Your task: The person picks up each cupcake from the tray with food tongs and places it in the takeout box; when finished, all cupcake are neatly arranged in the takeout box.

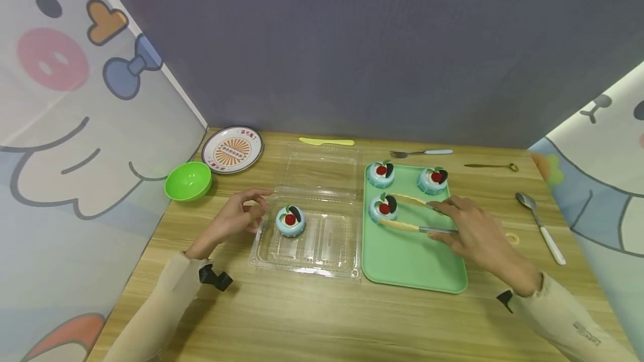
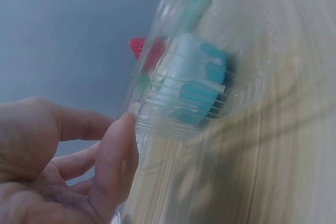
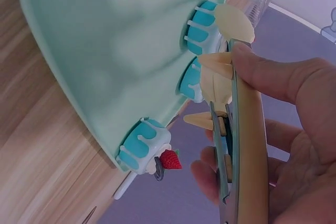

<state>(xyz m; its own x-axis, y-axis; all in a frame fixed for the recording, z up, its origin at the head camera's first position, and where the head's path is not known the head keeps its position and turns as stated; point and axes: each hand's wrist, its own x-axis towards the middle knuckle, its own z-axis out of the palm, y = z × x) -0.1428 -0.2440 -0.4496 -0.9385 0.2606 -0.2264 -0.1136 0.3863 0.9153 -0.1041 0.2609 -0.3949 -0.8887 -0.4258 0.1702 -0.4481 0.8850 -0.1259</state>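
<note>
My right hand (image 1: 473, 230) grips a pair of tongs (image 1: 435, 230) with cream-coloured tips and metal arms. The tips are spread, one on either side of the front cupcake (image 1: 383, 209) on the green tray (image 1: 412, 261). This small blue cake carries white icing, a red berry and a dark cookie. In the right wrist view, the thumb and fingers wrap the tongs' handle (image 3: 251, 145). My left hand (image 1: 238, 218) pinches the left rim of an opened clear plastic box (image 1: 327, 264). Inside the box, toward its left, sits a similar cupcake (image 1: 290, 220).
Two more cupcakes (image 1: 432, 181) stand at the tray's back corners. Left of the box are a green bowl (image 1: 188, 181) and a patterned plate (image 1: 232, 150). A yellow knife (image 1: 327, 142) and a fork (image 1: 421, 153) lie behind; a spoon (image 1: 540, 228) lies right, near a thin gold utensil (image 1: 492, 166).
</note>
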